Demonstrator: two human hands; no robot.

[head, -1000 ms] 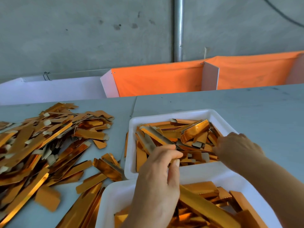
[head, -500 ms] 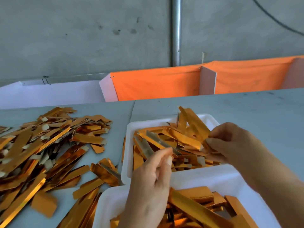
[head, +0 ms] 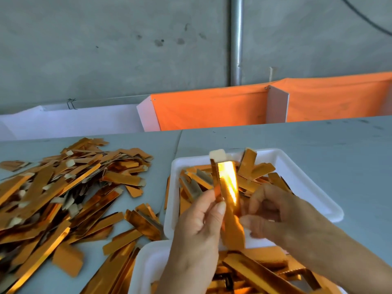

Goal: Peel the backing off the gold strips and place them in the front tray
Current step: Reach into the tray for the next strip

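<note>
Both hands' fingers (head: 218, 209) pinch 1 upright gold strip (head: 228, 187) above the trays.

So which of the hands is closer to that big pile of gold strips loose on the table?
Left. The left hand is beside the pile; the right hand is farther away, over the back tray.

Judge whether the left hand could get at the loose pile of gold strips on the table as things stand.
Probably not at once: the left hand pinches the upright gold strip together with the right hand. The pile lies open on the table to its left with nothing between, so once it lets go, likely yes.
</note>
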